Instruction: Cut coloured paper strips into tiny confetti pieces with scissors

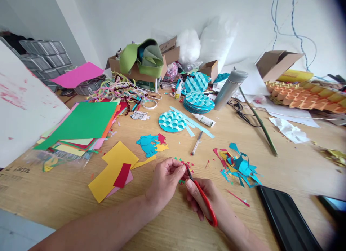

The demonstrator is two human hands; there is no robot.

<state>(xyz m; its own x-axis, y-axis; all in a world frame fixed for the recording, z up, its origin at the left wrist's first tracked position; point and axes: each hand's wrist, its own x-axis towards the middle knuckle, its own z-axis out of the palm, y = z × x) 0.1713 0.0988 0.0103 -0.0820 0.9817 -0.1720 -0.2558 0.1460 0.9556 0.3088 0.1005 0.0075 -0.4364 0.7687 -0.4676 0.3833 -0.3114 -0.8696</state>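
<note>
My right hand (202, 197) is closed round the red handles of a pair of scissors (205, 200), whose dark blades point up and left. Their tip reaches the fingertips of my left hand (168, 177). Thumb and fingers of that hand are pinched together, and whatever they hold is too small to make out. Tiny red and green paper snippets (190, 165) lie on the table just behind and below the fingers. Left of my hands are yellow paper sheets (113, 171) with a red paper rectangle (123, 175) on top. Blue, yellow and red paper fish (148, 144) lie beyond them.
A stack of coloured paper (78, 123) is at left. Blue paper scraps (244, 165) and a black phone (286, 215) lie to the right. Farther back are a pen (196, 143), a wavy blue disc (172, 121), a glue tube (205, 120) and a steel flask (229, 88).
</note>
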